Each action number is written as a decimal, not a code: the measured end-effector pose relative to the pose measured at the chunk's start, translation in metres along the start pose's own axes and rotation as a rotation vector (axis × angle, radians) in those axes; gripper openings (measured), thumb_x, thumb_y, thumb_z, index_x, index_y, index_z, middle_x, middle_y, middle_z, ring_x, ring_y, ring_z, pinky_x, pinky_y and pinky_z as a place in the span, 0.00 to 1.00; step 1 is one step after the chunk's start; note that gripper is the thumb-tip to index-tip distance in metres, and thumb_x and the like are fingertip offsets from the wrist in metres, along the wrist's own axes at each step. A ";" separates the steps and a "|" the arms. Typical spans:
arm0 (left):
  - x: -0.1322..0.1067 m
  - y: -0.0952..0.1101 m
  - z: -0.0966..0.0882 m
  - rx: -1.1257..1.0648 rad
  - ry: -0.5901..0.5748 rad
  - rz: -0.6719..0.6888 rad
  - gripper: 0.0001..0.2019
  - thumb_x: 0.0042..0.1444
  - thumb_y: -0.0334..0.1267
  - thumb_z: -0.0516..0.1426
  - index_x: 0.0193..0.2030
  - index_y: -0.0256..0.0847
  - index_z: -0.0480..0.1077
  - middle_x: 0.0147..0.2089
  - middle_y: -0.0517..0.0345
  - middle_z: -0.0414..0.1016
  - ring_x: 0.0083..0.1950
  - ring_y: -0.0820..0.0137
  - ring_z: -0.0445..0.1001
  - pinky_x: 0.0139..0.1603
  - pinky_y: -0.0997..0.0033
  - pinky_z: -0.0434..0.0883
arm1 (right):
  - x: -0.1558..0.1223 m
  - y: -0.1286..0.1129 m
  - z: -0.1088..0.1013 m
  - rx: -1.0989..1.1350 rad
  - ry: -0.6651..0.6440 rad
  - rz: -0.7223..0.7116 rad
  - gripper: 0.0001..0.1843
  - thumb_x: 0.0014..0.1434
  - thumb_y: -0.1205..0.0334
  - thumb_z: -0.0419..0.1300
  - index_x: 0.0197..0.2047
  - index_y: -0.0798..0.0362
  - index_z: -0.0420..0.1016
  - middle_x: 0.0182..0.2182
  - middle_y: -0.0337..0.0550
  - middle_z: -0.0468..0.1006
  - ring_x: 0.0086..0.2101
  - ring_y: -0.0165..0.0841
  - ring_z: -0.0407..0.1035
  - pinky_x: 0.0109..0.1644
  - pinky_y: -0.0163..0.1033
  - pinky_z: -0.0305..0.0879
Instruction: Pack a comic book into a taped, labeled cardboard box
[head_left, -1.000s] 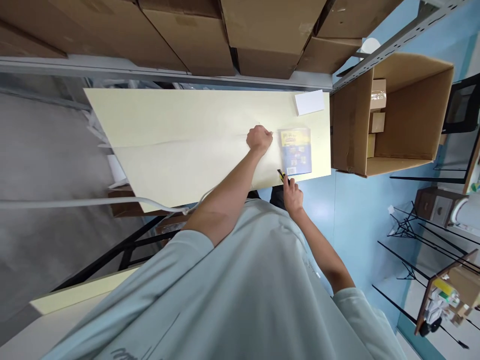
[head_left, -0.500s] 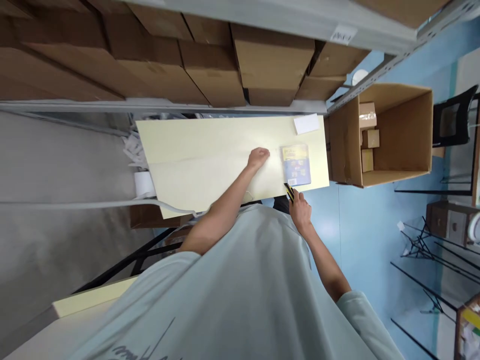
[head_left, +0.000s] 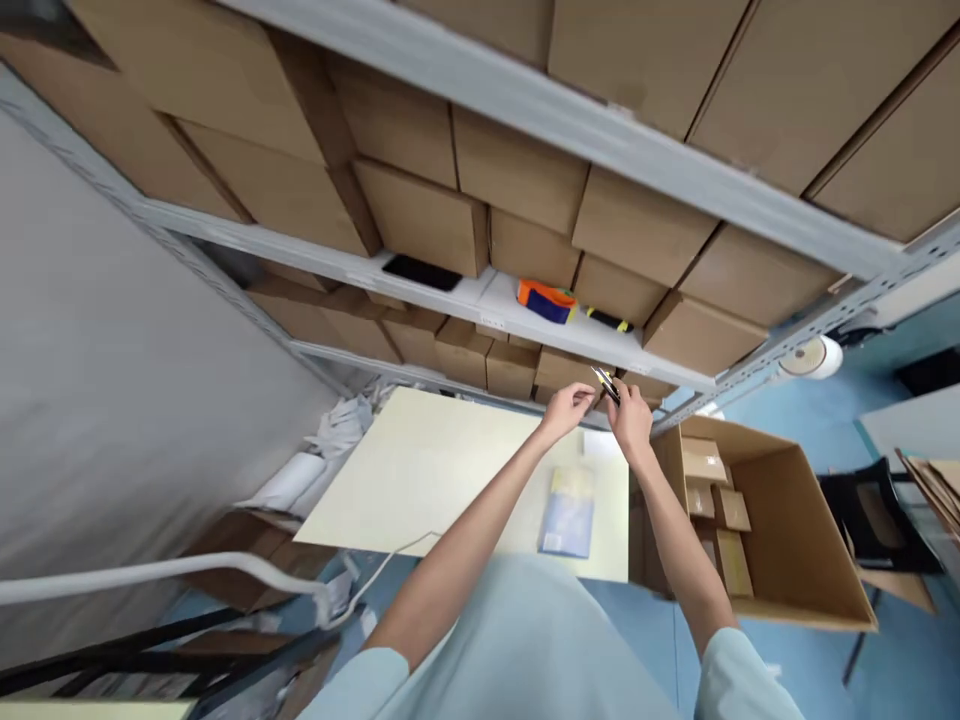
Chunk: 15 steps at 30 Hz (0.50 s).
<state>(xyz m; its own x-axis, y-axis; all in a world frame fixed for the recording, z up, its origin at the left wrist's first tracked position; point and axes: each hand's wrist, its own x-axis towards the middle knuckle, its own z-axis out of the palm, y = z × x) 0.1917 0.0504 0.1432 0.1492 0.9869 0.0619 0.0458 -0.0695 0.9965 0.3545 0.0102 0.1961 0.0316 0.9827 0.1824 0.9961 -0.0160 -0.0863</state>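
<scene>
My right hand (head_left: 630, 418) is raised in front of the shelf, its fingers wrapped round a black-and-yellow utility knife (head_left: 609, 388). The knife's tip points up and to the left, and a pale bit at the end looks like the blade. Close beside it on the left, my left hand (head_left: 568, 411) is closed in a loose pinch; whatever is between its fingertips, if anything, is too small to make out. Below both hands, a flat blue-and-yellow package (head_left: 568, 512) lies on the pale yellow table (head_left: 420, 470). A white card or paper (head_left: 602, 444) lies behind it, partly covered by my right arm.
Metal shelving (head_left: 480, 305) full of cardboard boxes rises behind the table. On one shelf lie an orange-and-blue item (head_left: 547, 300), another black-and-yellow tool (head_left: 609, 319) and a black flat object (head_left: 422, 272). An open carton (head_left: 795, 530) with small boxes stands right; a white tube (head_left: 150, 578) crosses lower left.
Both hands have risen from the table towards the shelf and come close together, the utility knife still in my right hand. My view has tilted up, showing more shelving.
</scene>
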 end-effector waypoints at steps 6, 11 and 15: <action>0.007 0.050 -0.001 -0.005 0.099 0.136 0.06 0.64 0.38 0.62 0.44 0.47 0.82 0.50 0.49 0.89 0.54 0.59 0.87 0.63 0.57 0.81 | 0.105 -0.002 -0.027 0.019 0.054 -0.211 0.20 0.78 0.62 0.55 0.68 0.50 0.78 0.58 0.55 0.81 0.53 0.41 0.76 0.61 0.42 0.66; -0.011 0.040 -0.009 0.045 0.142 0.107 0.05 0.63 0.38 0.63 0.42 0.48 0.82 0.48 0.48 0.89 0.50 0.58 0.88 0.58 0.57 0.83 | 0.148 -0.005 -0.011 0.052 0.011 -0.235 0.18 0.76 0.66 0.58 0.64 0.52 0.82 0.56 0.55 0.83 0.56 0.40 0.75 0.66 0.43 0.62; -0.021 0.016 -0.011 0.074 0.171 0.053 0.06 0.63 0.36 0.62 0.42 0.45 0.82 0.47 0.48 0.89 0.49 0.58 0.88 0.56 0.57 0.83 | 0.164 -0.003 0.003 0.078 0.006 -0.209 0.20 0.74 0.69 0.56 0.61 0.52 0.85 0.58 0.57 0.82 0.56 0.43 0.75 0.65 0.46 0.64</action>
<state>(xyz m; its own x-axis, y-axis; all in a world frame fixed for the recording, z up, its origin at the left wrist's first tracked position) 0.1785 0.0305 0.1584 -0.0167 0.9914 0.1296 0.1161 -0.1268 0.9851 0.3562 0.1714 0.2235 -0.1746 0.9620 0.2098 0.9716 0.2029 -0.1219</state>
